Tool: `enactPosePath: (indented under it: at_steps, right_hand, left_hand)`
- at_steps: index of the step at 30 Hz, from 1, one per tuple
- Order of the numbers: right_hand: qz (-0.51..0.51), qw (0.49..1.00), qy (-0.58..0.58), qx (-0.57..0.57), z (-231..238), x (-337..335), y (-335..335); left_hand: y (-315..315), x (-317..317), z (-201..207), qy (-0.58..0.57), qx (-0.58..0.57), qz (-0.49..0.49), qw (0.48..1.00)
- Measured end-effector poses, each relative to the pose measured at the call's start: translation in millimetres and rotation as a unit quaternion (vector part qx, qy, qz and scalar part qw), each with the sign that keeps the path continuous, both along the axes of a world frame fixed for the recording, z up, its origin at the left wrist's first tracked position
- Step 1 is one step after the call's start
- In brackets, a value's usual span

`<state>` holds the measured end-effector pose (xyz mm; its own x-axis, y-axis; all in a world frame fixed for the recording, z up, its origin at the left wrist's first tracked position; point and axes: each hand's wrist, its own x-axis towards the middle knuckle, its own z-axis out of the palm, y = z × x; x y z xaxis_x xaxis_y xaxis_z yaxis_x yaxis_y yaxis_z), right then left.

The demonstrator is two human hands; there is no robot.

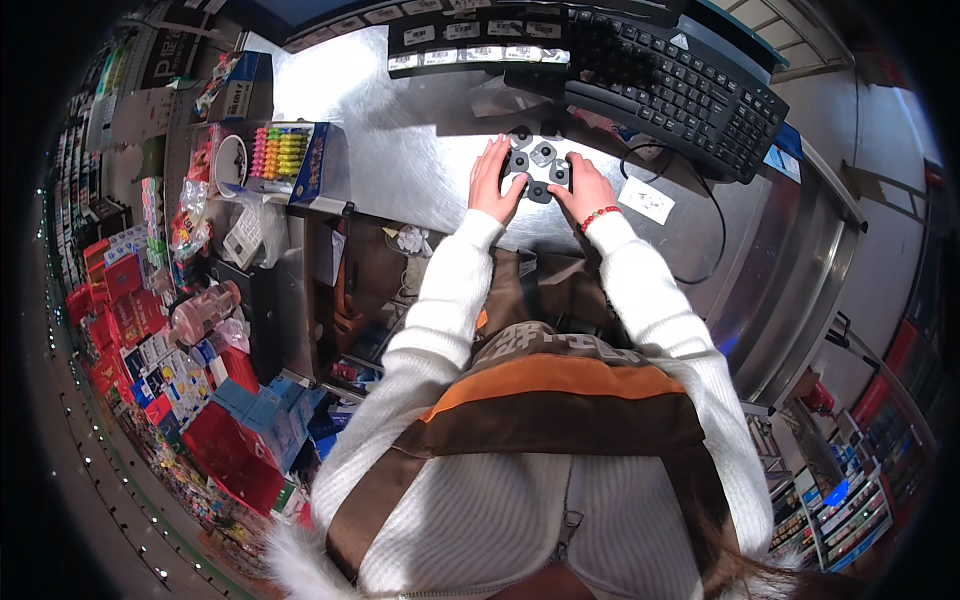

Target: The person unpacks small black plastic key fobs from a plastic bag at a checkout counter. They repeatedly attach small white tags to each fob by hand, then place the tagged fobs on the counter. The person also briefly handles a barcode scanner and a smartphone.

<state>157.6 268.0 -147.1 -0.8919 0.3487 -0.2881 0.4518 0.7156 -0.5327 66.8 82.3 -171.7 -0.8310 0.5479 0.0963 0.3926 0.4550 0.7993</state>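
Observation:
Several small dark pieces with rounded edges and black round centres (543, 153) lie in a loose cluster on the metal counter (400, 170); they look like anti-theft tags, though their exact kind is hard to make out. At the cluster's left edge my left hand (493, 182) rests with its fingers stretched forward and its thumb toward the nearest piece. My right hand (588, 188), with a red bead bracelet (600, 217) at the wrist, lies along the right edge, fingers extended. Both hands border the pieces without gripping any.
A black keyboard (690, 100) lies at the back right, its cable (724, 230) looping down the counter. Beside my right hand is a small white paper (647, 200). A black label-covered rack (475, 45) stands behind. Boxed colourful markers (278, 152) sit at the left.

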Motion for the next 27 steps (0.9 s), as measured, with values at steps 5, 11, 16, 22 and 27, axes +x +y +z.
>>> enactPosePath:
  at_steps: [5,11,16,22,27]
  right_hand:
    - [0.023,0.993,0.110,-0.044,20.3,37.4,-16.6]
    - [0.140,0.914,-0.084,-0.370,-11.5,94.8,-81.2]
    - [0.190,0.931,-0.133,-0.282,-114.9,133.1,-143.2]
    - [0.010,0.991,-0.126,-0.050,-225.2,98.3,-177.1]
    - [0.041,0.989,-0.108,0.090,-266.9,60.9,-181.4]
  left_hand:
    - [-65.0,67.4,-17.8,-0.099,0.141,0.291,0.941]
    - [-164.6,166.3,-71.0,-0.173,0.083,0.400,0.896]
    - [-198.2,249.4,-125.8,-0.303,0.070,0.434,0.846]
    - [-203.2,306.7,-176.2,-0.421,0.039,0.335,0.842]
    - [-216.5,366.7,-195.5,-0.371,0.022,0.349,0.860]
